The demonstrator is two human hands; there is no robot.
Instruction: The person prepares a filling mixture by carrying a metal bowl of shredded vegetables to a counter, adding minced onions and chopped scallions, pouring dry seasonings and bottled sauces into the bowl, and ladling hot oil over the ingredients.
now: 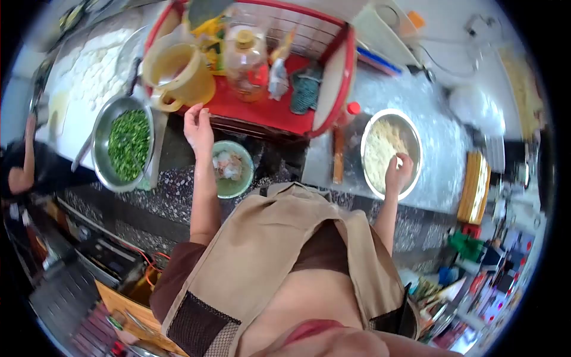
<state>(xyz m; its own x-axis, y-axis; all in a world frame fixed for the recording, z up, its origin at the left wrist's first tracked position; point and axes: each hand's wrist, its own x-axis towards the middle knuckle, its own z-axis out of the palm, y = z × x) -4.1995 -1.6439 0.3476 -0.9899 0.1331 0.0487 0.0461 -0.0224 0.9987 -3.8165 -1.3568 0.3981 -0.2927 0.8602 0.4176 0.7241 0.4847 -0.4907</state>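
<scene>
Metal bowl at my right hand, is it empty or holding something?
Not empty: the metal bowl holds a pale, crumbly-looking mixture, visible beside your right hand.

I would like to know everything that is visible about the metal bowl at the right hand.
The bowl is round, shiny and metal-looking, with a bright rim. It stands upright on the grey worktop, partly filled with pale, crumbly-looking stuff. The right hand is over it, the wrist crossing the near rim; finger contact is unclear.
</scene>
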